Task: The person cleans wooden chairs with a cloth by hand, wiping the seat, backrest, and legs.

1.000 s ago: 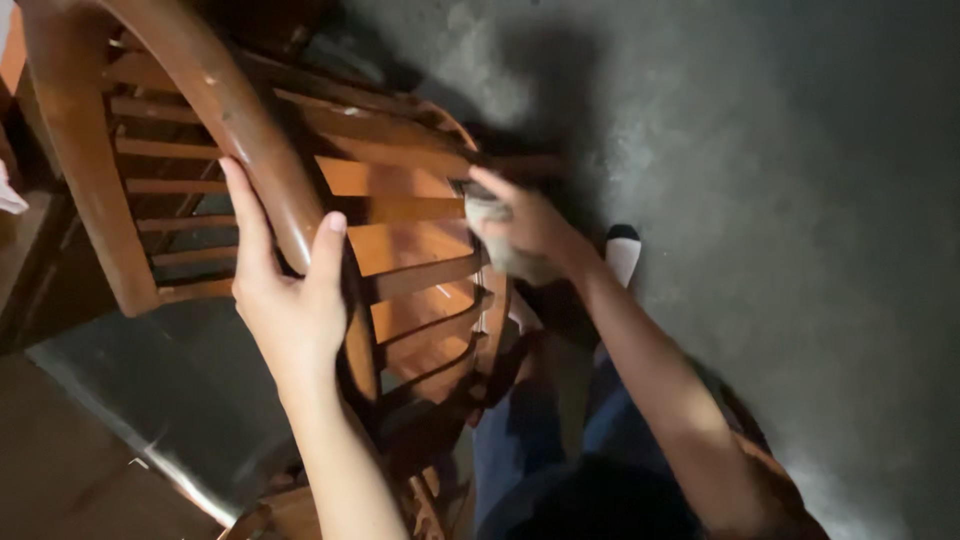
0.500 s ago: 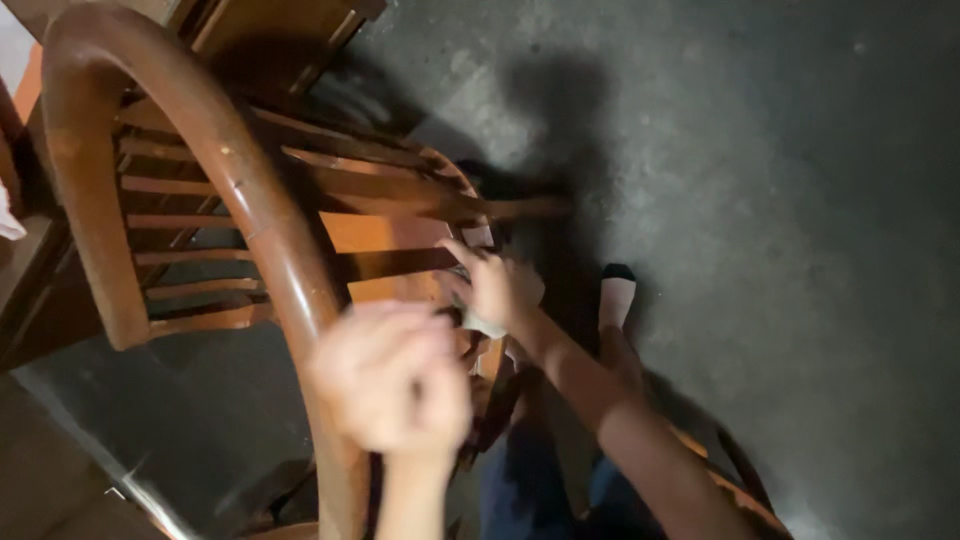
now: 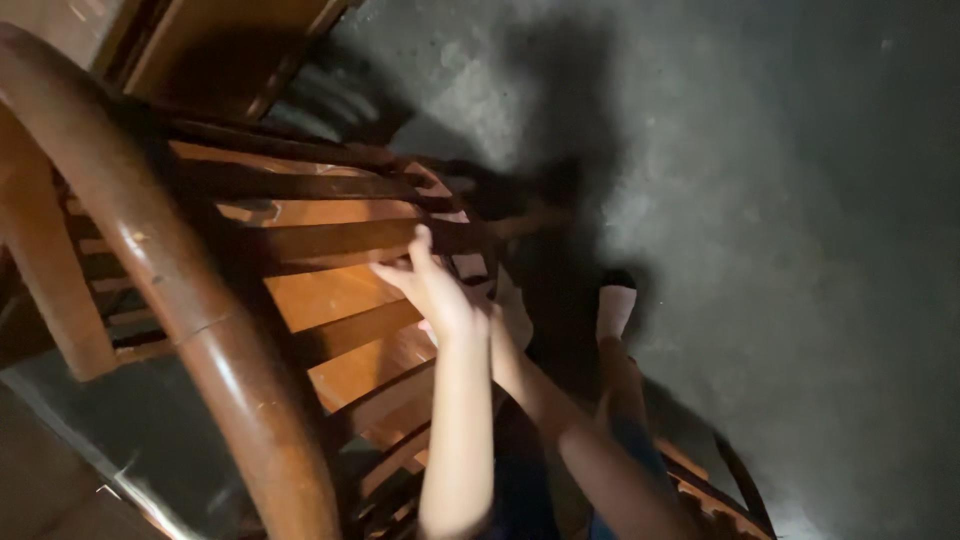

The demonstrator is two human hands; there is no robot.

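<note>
Two bare forearms reach up from the bottom of the view toward a wooden chair (image 3: 300,300) tipped over on its side. Nearest is the chair's thick curved rail (image 3: 190,330), glossy brown, sweeping from upper left down to the bottom edge. Past it, the left hand (image 3: 432,285) lies with fingers spread loosely and stretched against the orange-brown slats (image 3: 330,290), gripping nothing that I can make out. The right hand (image 3: 500,305) sits just behind it, mostly hidden; I cannot tell how far it is open, though a pale cloth (image 3: 515,310) shows at it. Beyond, a white-socked foot (image 3: 615,305) rests on the dark grey floor (image 3: 800,200).
</note>
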